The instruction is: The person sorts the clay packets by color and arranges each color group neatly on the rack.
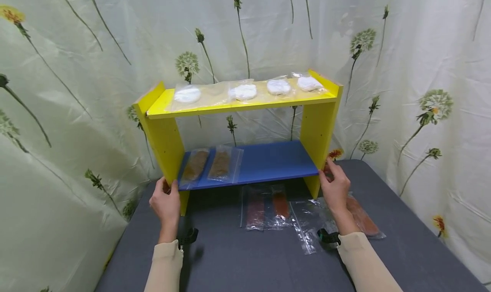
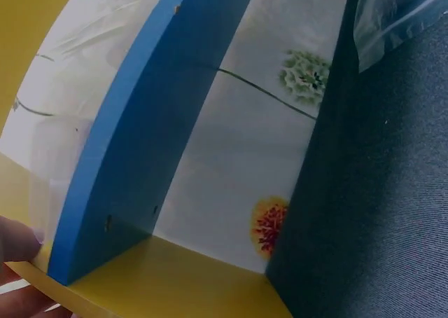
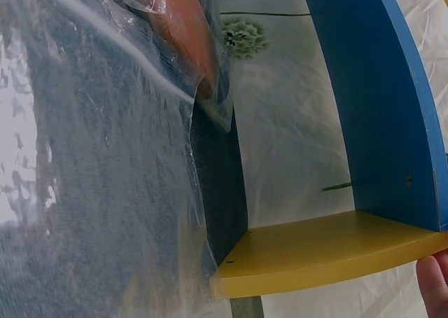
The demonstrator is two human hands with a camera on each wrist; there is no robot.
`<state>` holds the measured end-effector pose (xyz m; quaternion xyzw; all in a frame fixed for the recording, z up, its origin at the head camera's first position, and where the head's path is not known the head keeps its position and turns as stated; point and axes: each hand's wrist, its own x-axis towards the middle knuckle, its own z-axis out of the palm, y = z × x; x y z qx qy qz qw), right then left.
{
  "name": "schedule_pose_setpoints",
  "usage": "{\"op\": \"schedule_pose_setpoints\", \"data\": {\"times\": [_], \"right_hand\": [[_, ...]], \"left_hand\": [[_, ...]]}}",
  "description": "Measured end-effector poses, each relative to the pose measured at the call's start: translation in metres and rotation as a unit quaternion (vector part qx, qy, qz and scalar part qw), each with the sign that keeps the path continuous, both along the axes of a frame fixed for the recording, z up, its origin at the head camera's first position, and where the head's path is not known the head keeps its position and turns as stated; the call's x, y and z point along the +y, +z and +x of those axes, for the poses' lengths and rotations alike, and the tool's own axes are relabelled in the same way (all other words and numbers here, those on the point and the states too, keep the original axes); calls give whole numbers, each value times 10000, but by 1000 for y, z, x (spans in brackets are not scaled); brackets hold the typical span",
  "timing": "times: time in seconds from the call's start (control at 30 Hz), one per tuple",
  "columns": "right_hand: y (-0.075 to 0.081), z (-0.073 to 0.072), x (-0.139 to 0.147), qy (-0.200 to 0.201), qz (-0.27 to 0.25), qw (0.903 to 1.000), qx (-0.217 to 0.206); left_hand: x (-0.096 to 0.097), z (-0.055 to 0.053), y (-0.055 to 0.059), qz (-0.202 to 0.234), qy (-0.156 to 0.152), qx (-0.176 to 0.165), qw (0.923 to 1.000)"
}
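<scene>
A yellow shelf unit [image 1: 163, 145] with a blue lower board [image 1: 274, 157] stands upright on the dark table. My left hand [image 1: 166, 202] grips its left side panel near the blue board, thumb [image 2: 19, 241] on the inner side and fingers outside. At the opposite end, my right hand [image 1: 335, 185] holds the right side panel at about the same height; only fingertips [image 3: 432, 283] show in the right wrist view. Two clear bags with flat brown pieces, one left [image 1: 195, 165] and one right [image 1: 220, 163], lie on the blue board's left half.
Several bagged white round pieces [image 1: 278, 86] line the yellow top board [image 1: 215, 108]. Bags with reddish pieces [image 1: 255, 209] lie beneath and before the unit on the table [image 1: 238, 262]. Another bag with an orange piece [image 1: 362, 217] is beside my right forearm. A flower-patterned curtain [image 1: 402, 70] hangs behind.
</scene>
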<state>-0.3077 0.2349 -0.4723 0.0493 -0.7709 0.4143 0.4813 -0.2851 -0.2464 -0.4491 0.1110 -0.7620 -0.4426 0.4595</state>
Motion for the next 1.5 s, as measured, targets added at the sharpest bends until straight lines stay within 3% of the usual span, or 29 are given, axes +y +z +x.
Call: {"op": "schedule_pose_setpoints", "data": {"times": [0.4, 0.6, 0.8, 1.13, 1.33, 1.5], "right_hand": [[5, 2, 6, 30, 291, 9995, -138], [15, 11, 21, 179, 909, 9934, -682], [25, 28, 34, 352, 1488, 9779, -1428], [30, 62, 55, 425, 2246, 9359, -2680], [23, 79, 69, 451, 2295, 9219, -3089], [11, 87, 79, 429, 2488, 9023, -3495]], "left_hand": [[-4, -6, -1, -32, -17, -235, 9997], [-5, -7, 0, -47, -70, -310, 9995], [-6, -5, -4, -134, -117, -386, 9991], [-11, -2, -3, -42, -271, -568, 9980], [-13, -3, -3, 69, -379, -715, 9967], [-14, -3, -2, 230, -552, -798, 9950]]}}
